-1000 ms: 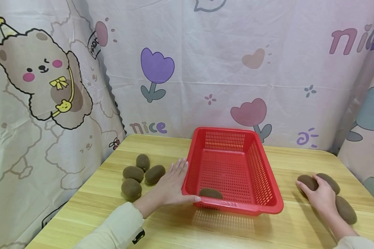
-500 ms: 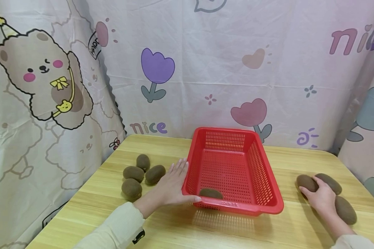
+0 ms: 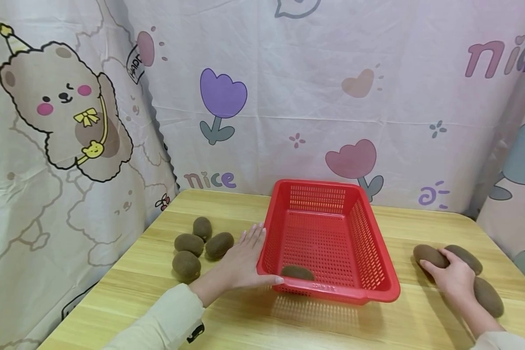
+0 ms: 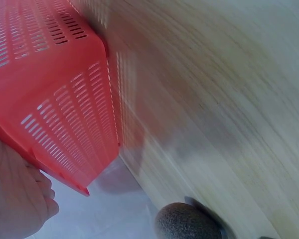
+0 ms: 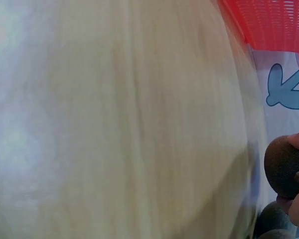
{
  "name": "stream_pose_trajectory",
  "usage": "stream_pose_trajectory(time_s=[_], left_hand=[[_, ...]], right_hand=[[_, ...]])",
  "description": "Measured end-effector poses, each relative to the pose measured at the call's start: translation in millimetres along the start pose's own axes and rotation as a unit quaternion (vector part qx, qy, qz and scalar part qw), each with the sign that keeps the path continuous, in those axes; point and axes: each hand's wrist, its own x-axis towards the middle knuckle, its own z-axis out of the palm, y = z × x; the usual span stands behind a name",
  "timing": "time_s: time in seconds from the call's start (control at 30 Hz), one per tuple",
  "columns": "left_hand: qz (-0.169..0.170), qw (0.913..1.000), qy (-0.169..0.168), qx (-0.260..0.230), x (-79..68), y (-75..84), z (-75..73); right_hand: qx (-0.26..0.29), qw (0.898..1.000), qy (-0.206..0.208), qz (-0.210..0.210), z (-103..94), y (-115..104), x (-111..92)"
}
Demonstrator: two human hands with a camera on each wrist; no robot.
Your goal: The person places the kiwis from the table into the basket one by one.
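My left hand (image 3: 240, 265) rests against the near-left corner of a red plastic basket (image 3: 382, 253), its fingers straight along the left side and the thumb on the front rim. Inside the basket, by the front wall, lies one brown kiwi (image 3: 297, 272). Over on the right, my right hand (image 3: 455, 279) grips a kiwi (image 3: 429, 256) between thumb and fingers; the right wrist view shows this kiwi (image 5: 285, 167) pinched from two sides. Two more kiwis, one behind the hand (image 3: 465, 258) and one beside the wrist (image 3: 488, 296), sit on the table.
Left of the basket several kiwis (image 3: 186, 266) lie grouped on the wooden table (image 3: 332, 330). A patterned curtain (image 3: 288, 73) hangs behind the table's far edge and along both sides.
The right hand's kiwi has shifted slightly left, and its thumb has closed in on the near side. The left hand and the basket stay in place.
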Motion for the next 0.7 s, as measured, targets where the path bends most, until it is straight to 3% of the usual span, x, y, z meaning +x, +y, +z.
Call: stream_pose_trajectory(time_s=[0.53, 0.7], left_hand=[[-0.002, 1.0000, -0.002, 0.000, -0.3, 0.5, -0.3], [-0.004, 1.0000, -0.002, 0.000, -0.6, 0.2, 0.4]], right_hand=[[0.031, 0.998, 0.032, -0.054, -14.2, -29.1, 2.3], [0.050, 0.996, 0.018, -0.065, -17.9, -41.4, 2.9]])
